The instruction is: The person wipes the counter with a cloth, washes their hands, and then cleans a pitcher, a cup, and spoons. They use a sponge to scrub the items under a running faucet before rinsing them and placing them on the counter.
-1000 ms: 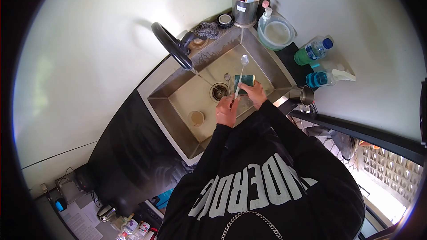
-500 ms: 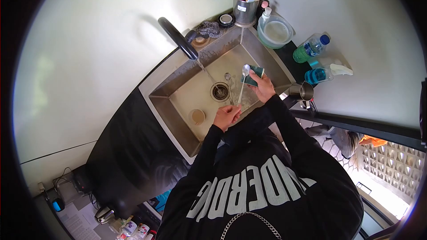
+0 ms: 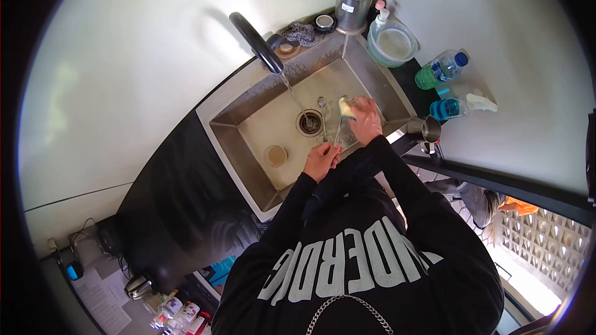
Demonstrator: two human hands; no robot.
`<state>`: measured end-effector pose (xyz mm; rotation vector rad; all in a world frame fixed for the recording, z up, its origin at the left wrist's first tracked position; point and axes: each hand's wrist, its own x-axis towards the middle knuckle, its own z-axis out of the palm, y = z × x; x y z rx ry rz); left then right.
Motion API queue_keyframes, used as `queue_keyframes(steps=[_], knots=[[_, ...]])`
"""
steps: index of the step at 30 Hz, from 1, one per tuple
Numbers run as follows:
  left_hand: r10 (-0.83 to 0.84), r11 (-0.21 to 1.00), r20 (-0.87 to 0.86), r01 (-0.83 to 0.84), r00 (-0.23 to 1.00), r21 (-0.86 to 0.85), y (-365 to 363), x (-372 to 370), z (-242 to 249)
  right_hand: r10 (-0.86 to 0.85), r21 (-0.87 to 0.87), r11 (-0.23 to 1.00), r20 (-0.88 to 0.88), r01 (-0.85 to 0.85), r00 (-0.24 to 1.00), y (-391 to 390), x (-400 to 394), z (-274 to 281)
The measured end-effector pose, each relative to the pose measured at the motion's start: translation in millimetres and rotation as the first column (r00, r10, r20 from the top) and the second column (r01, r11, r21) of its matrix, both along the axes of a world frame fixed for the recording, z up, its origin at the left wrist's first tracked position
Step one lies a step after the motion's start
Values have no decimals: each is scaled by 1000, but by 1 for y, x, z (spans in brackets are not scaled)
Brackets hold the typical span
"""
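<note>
My left hand (image 3: 321,160) is pinched around the lower end of a long-handled spoon (image 3: 339,131) over the near side of the sink. My right hand (image 3: 365,119) grips a sponge (image 3: 346,109), its pale yellow side showing, pressed against the upper part of that spoon. The spoon's bowl is mostly hidden by the sponge and fingers. A second spoon (image 3: 321,103) lies in the steel sink (image 3: 264,127) beside the drain (image 3: 309,123). To the left, a small cup (image 3: 275,156) with tan contents sits on the sink floor. Water runs from the black faucet (image 3: 257,43).
Behind the sink stand a steel utensil canister (image 3: 352,15) and a scouring pad (image 3: 302,33). On the right are a tub of cloudy liquid (image 3: 393,44), a plastic bottle (image 3: 442,69), a spray bottle (image 3: 450,109) and a metal pitcher (image 3: 424,129). Another person's leg (image 3: 478,205) shows at lower right.
My right hand has turned over, bringing the sponge from behind the spoon's bowl onto it; the yellow side now shows instead of the green. My left hand still pinches the handle.
</note>
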<state>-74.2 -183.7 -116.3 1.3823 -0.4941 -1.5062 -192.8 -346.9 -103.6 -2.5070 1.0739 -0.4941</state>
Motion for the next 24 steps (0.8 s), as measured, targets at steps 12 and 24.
queue_keyframes(steps=[12,24], knots=[[-123,964,379,20,917,266,-67,11,-125,-260,347,925,289,152,921,-26,-19,3],[-309,920,368,176,877,351,-39,28,-96,-294,-182,930,161,321,942,-155,-20,100]])
